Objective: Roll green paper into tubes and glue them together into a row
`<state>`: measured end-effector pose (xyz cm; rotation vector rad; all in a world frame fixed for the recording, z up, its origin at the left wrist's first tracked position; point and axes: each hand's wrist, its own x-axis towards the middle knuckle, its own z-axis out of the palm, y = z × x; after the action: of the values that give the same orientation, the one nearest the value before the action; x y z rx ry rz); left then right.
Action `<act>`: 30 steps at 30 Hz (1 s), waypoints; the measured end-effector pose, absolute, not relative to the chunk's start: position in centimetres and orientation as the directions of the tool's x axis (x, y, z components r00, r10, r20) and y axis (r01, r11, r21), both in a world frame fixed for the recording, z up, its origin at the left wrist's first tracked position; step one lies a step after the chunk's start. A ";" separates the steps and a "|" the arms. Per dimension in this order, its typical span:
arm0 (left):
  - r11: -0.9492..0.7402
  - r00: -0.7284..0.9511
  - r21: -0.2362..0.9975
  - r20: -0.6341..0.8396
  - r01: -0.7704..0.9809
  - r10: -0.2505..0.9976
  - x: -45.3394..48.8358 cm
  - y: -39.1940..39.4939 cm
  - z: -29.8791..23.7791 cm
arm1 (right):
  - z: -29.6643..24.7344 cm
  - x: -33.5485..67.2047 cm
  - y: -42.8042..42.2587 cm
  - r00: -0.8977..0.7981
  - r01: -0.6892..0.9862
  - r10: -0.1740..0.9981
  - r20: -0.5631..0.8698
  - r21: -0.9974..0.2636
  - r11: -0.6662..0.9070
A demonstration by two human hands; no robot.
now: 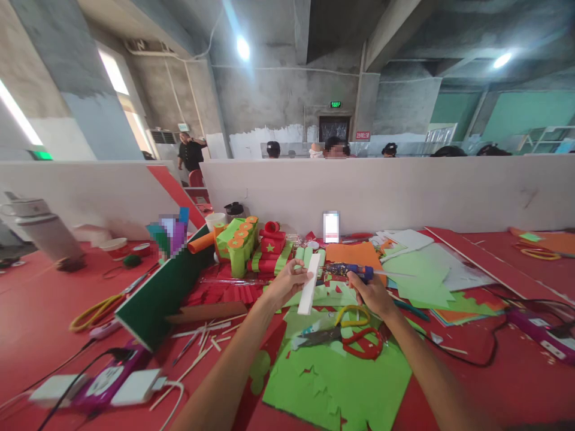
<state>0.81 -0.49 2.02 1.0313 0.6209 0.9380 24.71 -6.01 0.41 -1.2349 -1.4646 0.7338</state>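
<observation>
**White strip and glue gun held close above a crowded bench**

The left hand [294, 279] pinches a white strip [308, 290] between thumb and fingers, while the right hand [371, 293] is clamped round a glue gun [358, 272]. The strip tilts in the middle of the scene, its near end over scattered paper. The gun's nozzle points left, toward the strip and the left fingers; whether it touches cannot be told. If the gun is hot, a slip of the right wrist could burn those fingers or drop glue on the wrong spot. A loosened pinch could let the strip fall onto the scissors [318, 339], which lie just nearer on a green sheet [336, 389].

Room to move is tight. Paper models [269, 246] crowd the far left, and a green board's [157, 305] edge closes off the left side. A black cable [492, 359] loops to the right and might snag the forearm. Barer bench [507, 392] lies at near right; a white partition [381, 191] bounds the far side.
</observation>
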 end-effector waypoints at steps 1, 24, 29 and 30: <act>0.204 0.486 0.914 -0.009 -0.350 0.874 0.8 -0.5 2.0 | 0.5 24.7 -6.0 0.078 0.322 0.943 0.324 -0.903 0.284; 0.207 0.507 0.929 -0.025 -0.307 0.862 0.6 -0.7 2.2 | 1.1 25.4 -6.1 0.120 0.220 0.967 0.225 -0.956 0.196; 0.176 0.479 0.941 -0.016 -0.290 0.878 0.7 -0.6 2.2 | 1.1 25.7 -6.3 -0.002 0.111 0.986 0.169 -0.979 0.168; 0.173 0.478 0.941 -0.015 -0.289 0.878 0.8 -0.6 2.2 | 1.0 25.7 -6.1 0.010 0.090 0.984 0.178 -0.980 0.177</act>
<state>0.75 -0.64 2.24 1.0936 0.6658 0.9202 25.74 -6.11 1.00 -1.1476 -1.3392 1.0195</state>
